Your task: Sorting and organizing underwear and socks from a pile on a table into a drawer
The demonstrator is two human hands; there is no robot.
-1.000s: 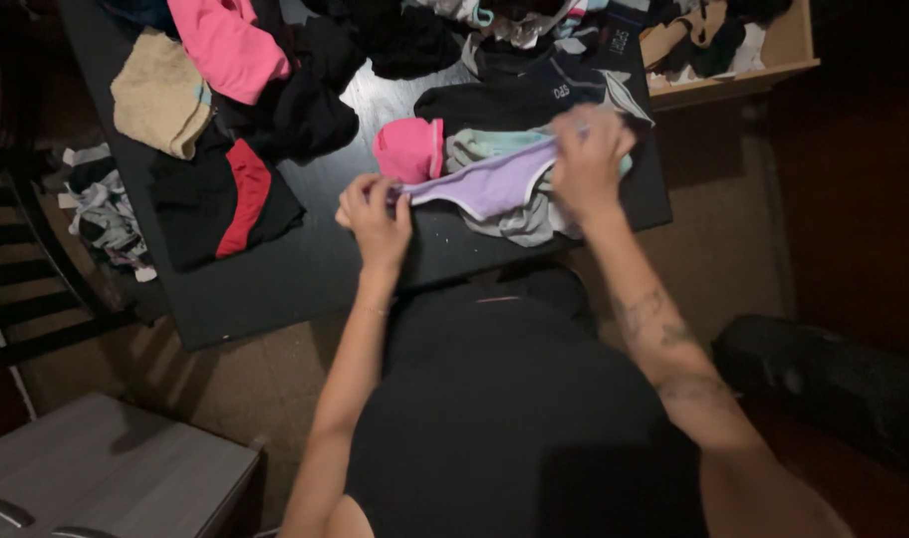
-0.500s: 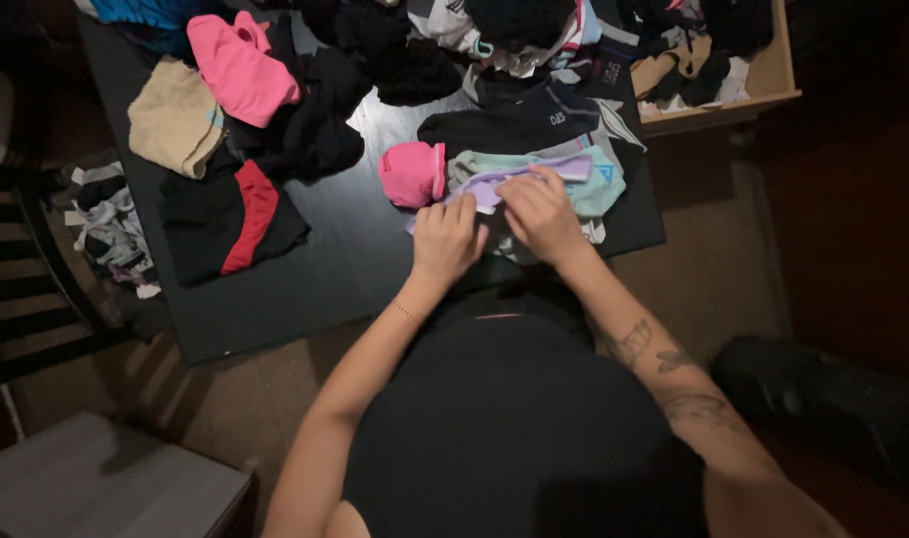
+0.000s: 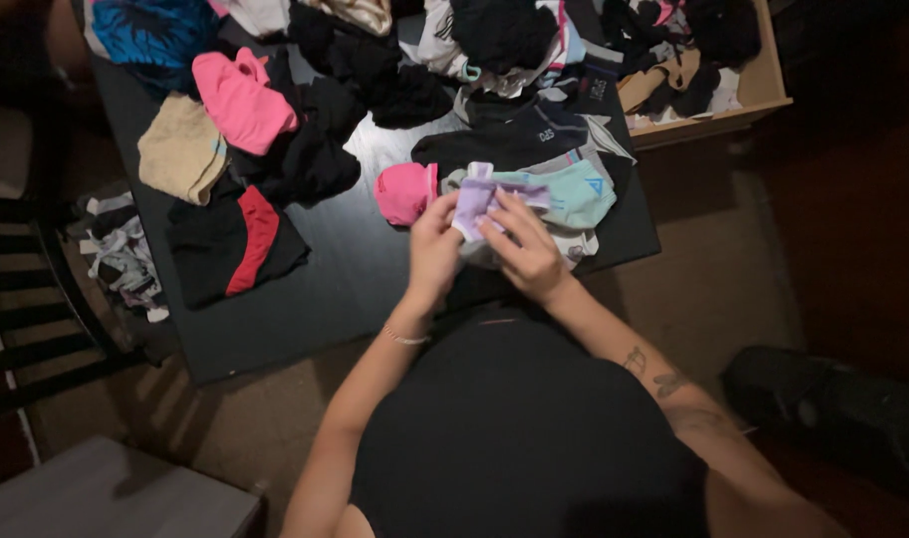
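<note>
Since a moment ago my hands have drawn in close together and bunched the lilac garment (image 3: 477, 202) into a small fold; it was spread wide between them before. My left hand (image 3: 432, 249) pinches its near left edge, and my right hand (image 3: 524, 251) lies over its right side with the fingers closed on the cloth. The garment sits at the near edge of the dark surface (image 3: 315, 299), on top of a mint green piece (image 3: 579, 191) and just right of a rolled pink bundle (image 3: 404, 191).

Further left lie a black garment with a red panel (image 3: 237, 239), a tan piece (image 3: 180, 149) and a bright pink top (image 3: 240, 98). A dark garment (image 3: 519, 139) beyond the mint piece carries a small white mark, too small to read. At the far right a wooden drawer (image 3: 763, 90) holds dark clothes, its far end cut off by the frame.

A blue patterned cloth (image 3: 145, 30) is cropped at the top left. The dark chair (image 3: 26, 299) on the left is hard to make out in the dim light.
</note>
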